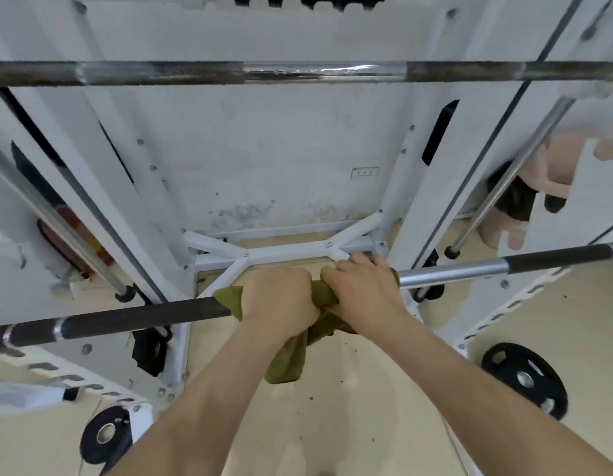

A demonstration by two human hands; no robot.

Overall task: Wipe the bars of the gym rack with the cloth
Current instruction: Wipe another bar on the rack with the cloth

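An olive-green cloth [288, 359] is wrapped round the lower barbell [126, 317], which runs across the white rack from lower left to right. My left hand [277, 297] grips the cloth on the bar's middle. Right beside it, my right hand [363, 290] is closed over the cloth and bar too. A loose end of the cloth hangs below my wrists. The bar's chrome section [449, 273] shows to the right of my hands. A second barbell [315, 72] crosses higher up, apart from both hands.
White rack uprights [102, 173] stand left and right, with slanted chrome guide rods [504, 176]. A white floor brace [281, 250] lies behind the bar. Black weight plates lie on the pale floor at lower left [106, 434] and right [525, 379].
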